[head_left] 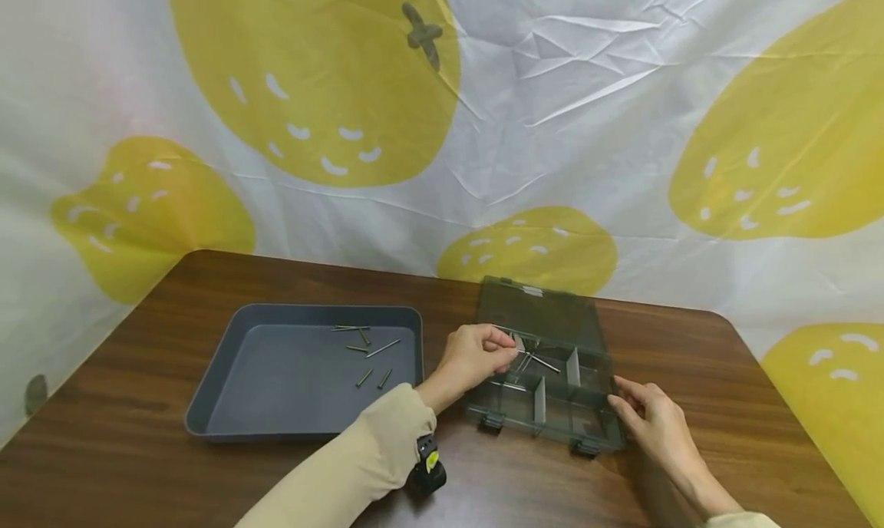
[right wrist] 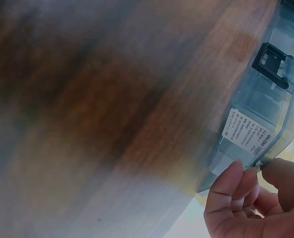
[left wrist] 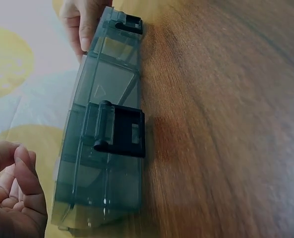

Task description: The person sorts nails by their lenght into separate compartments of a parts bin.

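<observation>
A translucent grey-green compartment box (head_left: pixel 597 428) lies with its lid (head_left: pixel 542 313) raised at the back. Over its left rear compartments is my left hand (head_left: pixel 473 359), thumb and forefinger pinching the end of a thin silver nail. Another nail (head_left: pixel 547 364) shows just beyond the fingertips, inside the box area. In the left wrist view the pinched fingers (left wrist: pixel 25 171) hide what they hold. My right hand (head_left: pixel 652 420) grips the right side of the box between thumb and fingers, near a corner with a white printed label (right wrist: pixel 246 131).
A grey tray (head_left: pixel 276 428) stands left of the box, with several brass-coloured screws (head_left: pixel 364 377) and silver nails (head_left: pixel 383 348) toward its right side. Two black latches (head_left: pixel 492 421) project from the box's front. A lemon-printed cloth (head_left: pixel 566 144) hangs behind the wooden table (head_left: pixel 511 482).
</observation>
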The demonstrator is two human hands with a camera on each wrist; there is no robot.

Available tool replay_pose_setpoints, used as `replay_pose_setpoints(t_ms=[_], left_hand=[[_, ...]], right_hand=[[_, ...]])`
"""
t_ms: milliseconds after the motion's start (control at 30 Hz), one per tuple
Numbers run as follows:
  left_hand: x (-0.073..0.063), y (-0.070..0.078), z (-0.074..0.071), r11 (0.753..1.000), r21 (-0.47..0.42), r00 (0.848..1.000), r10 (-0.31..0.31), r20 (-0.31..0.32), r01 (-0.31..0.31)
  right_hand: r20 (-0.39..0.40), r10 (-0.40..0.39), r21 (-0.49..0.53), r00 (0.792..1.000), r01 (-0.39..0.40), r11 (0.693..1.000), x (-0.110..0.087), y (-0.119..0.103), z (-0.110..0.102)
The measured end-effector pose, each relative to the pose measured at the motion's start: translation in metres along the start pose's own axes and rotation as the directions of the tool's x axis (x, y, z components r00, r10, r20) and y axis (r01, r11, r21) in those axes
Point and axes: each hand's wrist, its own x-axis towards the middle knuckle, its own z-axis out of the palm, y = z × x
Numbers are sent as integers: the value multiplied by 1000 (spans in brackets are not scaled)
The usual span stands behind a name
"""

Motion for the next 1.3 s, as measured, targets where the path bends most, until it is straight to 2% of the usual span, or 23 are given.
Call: replay_pose_setpoints(t_ms=[200,433,633,967,1300], left_hand=[[-7,-2,-15,999,-23,1000,-23,-15,23],[-15,-8,-40,998,-64,999,-33,-30,31],[-22,-18,-64,998,-30,996,-57,-65,55],[-27,-39,-103,991,21,983,-130,-133,134],[-35,-55,-126,984,47,972,-160,-173,170]], right_hand=[[-6,-4,1,1000,4,1000,1,0,0],[-5,-3,-3,1000,3,1000,2,1,1],[-3,5,-4,1000,-5,1000,3,1,1],[2,7,-6,1000,-7,1000,3,1,1],[-2,0,-9,1000,0,1000,3,1,2]])
